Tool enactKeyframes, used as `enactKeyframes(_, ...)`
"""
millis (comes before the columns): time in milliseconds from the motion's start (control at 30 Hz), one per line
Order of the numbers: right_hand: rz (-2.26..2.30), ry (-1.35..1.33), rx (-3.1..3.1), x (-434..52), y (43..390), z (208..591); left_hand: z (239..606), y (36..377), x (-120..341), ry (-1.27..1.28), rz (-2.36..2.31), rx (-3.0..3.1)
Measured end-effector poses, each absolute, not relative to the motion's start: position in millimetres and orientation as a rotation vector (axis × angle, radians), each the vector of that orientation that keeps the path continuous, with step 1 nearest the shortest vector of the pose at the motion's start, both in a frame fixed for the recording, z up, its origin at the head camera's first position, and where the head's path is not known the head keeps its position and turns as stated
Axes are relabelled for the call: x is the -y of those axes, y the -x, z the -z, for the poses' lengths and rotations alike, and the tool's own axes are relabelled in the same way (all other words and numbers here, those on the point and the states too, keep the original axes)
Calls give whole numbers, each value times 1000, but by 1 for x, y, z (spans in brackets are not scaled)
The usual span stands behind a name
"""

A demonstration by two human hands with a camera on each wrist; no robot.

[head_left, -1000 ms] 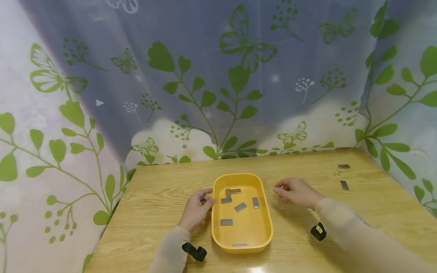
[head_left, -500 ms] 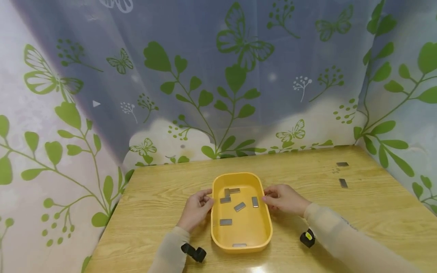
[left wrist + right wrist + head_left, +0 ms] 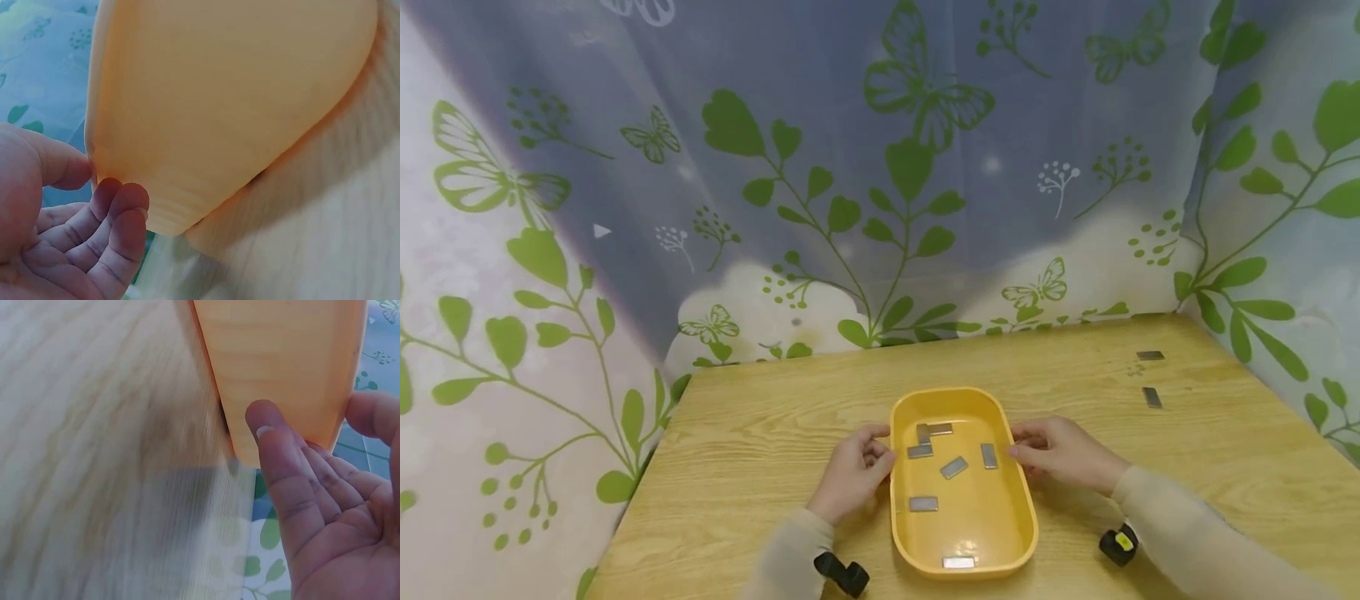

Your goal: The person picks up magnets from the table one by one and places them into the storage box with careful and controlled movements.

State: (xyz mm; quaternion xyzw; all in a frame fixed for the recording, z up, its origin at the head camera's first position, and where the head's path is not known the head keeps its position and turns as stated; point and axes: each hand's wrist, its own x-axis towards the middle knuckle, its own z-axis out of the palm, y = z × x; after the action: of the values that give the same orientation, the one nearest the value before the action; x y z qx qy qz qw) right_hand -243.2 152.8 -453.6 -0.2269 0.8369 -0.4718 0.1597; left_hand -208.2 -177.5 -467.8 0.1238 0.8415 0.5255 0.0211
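A yellow plastic tray point(image 3: 981, 527) with rounded corners lies lengthwise before me, between both hands. Inside it are several small grey metallic rectangular blocks point(image 3: 954, 467), one of them against the near wall. My left hand point(image 3: 850, 475) grips the tray's left side; in the left wrist view its thumb is at the rim and its curled fingers press the outer wall point(image 3: 237, 94). On the opposite side my right hand point(image 3: 1067, 454) holds the tray the same way, thumb at the rim and fingers point(image 3: 284, 469) against the outside wall in the right wrist view.
Two more grey blocks lie on the wooden table point(image 3: 760, 433) at the far right, one of them the nearer block point(image 3: 1152, 397). A patterned curtain point(image 3: 820, 208) with leaves and butterflies closes off the back and sides. Black wrist cameras point(image 3: 842, 575) sit on both sleeves.
My right hand has come left from beside the tray and taken hold of its right side. Since then the tray has shifted right, with both hands on it.
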Motion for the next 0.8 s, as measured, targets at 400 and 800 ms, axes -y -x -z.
enactKeyframes(400,1394,632,-2291,-177,236,451,470,200,160,-470,-1640,-2580)
enactKeyframes(800,1413,631,-2294,-179,235,453,470,200,158,-436,-1626,-2604)
